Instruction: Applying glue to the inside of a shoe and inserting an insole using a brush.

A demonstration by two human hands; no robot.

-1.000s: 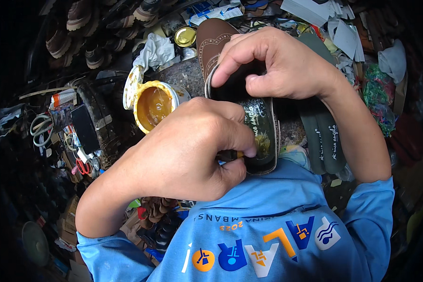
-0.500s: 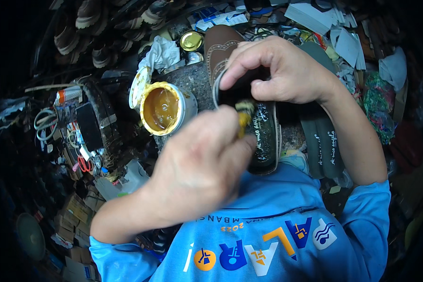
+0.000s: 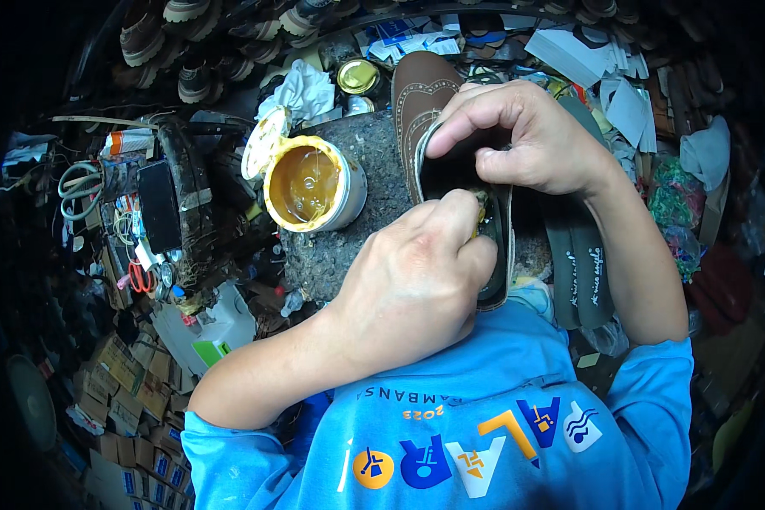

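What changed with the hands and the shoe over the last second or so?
The left hand drew back toward the body half a second ago, showing a glue-tipped tool, then went forward again; its fingertips are back at the opening of the brown shoe, the tool now mostly hidden. The right hand kept its grip on the shoe's rim throughout. The open glue tin and the dark insoles stayed where they were.

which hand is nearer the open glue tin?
Left. The left hand sits just right of and below the open glue tin, fingers in the shoe. The right hand grips the shoe's upper edge, farther right, with the shoe between it and the tin.
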